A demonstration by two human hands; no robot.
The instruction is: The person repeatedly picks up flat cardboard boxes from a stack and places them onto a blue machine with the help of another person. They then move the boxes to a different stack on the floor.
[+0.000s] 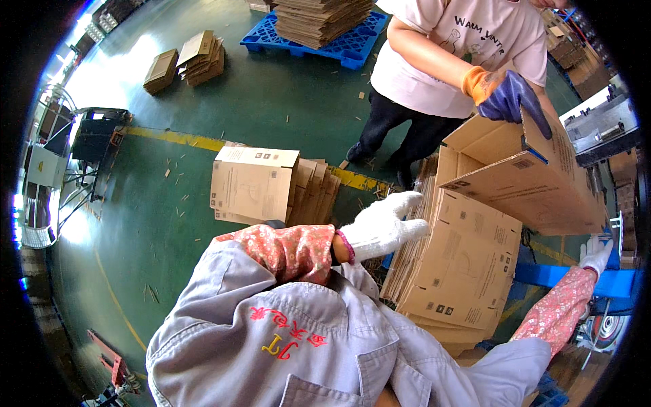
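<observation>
My left hand (383,227), in a white knit glove, reaches beside a stack of flattened cardboard cartons (468,261). Its fingers are spread, with nothing in them. Over at the far right, my right hand (596,256), gloved the same, has its fingers stretched out by the lower right corner of an opened cardboard carton (536,183); whether it touches the carton or the blue frame there, I cannot tell. A co-worker's hand (508,95) in a purple and orange glove grips the carton's upper edge. The carton stands tilted above the stack's far end.
A smaller carton stack (254,183) sits on the floor to the left. Farther back are a blue pallet (356,51) loaded with cardboard and two low piles (201,57). A blue metal beam (569,278) runs below my right hand. Cardboard scraps litter the green floor.
</observation>
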